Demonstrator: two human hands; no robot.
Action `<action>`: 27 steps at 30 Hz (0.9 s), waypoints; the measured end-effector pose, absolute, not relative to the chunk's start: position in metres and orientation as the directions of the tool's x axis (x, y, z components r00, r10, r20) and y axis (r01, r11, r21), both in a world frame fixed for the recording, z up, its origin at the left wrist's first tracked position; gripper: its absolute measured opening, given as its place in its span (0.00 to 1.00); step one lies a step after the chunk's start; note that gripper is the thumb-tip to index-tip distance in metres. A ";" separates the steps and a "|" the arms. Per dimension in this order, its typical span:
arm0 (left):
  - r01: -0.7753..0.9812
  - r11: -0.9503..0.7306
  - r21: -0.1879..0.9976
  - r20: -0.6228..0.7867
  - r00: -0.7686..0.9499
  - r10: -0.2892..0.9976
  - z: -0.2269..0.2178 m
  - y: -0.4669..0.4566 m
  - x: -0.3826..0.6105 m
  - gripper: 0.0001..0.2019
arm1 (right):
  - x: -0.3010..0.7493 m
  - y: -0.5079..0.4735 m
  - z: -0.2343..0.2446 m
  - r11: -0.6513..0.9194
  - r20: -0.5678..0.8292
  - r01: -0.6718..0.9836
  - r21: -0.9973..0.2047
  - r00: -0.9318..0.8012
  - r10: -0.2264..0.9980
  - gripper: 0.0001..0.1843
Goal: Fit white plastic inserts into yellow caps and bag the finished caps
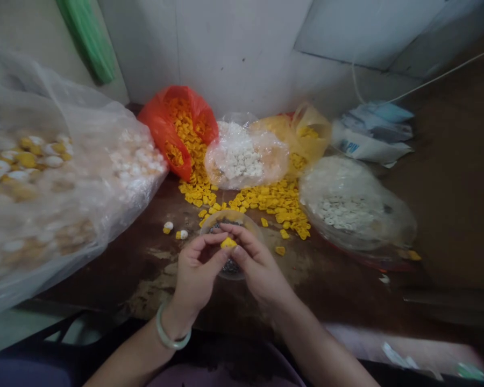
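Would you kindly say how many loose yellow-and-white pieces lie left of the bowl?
2: one piece farther from the bowl, another piece nearer it. More may be hidden.

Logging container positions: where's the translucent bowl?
In the head view, the translucent bowl sits centrally, partly hidden by the left hand and right hand, in front of loose yellow pieces.

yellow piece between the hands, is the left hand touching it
Touching: the head view shows the left hand with its thumb against the yellow piece.

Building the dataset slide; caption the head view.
Left hand and right hand hold a yellow piece above a translucent bowl, with loose yellow pieces and a red bag beyond.
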State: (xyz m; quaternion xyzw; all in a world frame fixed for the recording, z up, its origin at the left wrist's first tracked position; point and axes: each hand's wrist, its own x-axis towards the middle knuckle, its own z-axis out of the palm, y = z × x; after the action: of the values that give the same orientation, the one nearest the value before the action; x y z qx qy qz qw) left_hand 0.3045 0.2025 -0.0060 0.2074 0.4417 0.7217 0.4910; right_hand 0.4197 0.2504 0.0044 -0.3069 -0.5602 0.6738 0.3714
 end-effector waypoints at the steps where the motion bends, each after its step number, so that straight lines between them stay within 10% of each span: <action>1: -0.446 -0.157 0.881 -0.077 -0.462 0.883 -0.007 0.201 0.304 0.10 | 0.416 0.248 0.003 -0.114 0.008 -0.200 -0.973 -0.525 0.851 0.18; 6: -0.256 -0.213 0.943 0.064 -0.489 0.870 -0.012 0.200 0.299 0.08 | 0.409 0.247 -0.003 -0.119 0.057 -0.311 -0.943 -0.505 0.861 0.14; 12: -0.562 -0.087 0.822 -0.159 -0.375 0.913 -0.010 0.216 0.290 0.11 | 0.433 0.324 0.002 0.139 0.068 0.036 -0.990 -0.731 0.679 0.21; 16: -0.656 -0.107 0.747 -0.176 -0.350 0.920 0.001 0.229 0.280 0.14 | 0.433 0.417 0.016 0.471 0.140 0.712 -0.521 -0.473 0.870 0.16; 27: -0.642 -0.152 0.752 -0.170 -0.411 0.896 -0.020 0.240 0.276 0.18 | 0.393 0.498 -0.006 0.519 -0.034 0.851 -0.081 -0.522 0.852 0.15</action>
State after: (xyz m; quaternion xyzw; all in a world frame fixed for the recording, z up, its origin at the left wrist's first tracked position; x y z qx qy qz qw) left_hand 0.2756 0.2395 -0.0200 0.1609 0.3945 0.7415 0.5183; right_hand 0.3931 0.4981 -0.0058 -0.4887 -0.8713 0.0438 0.0050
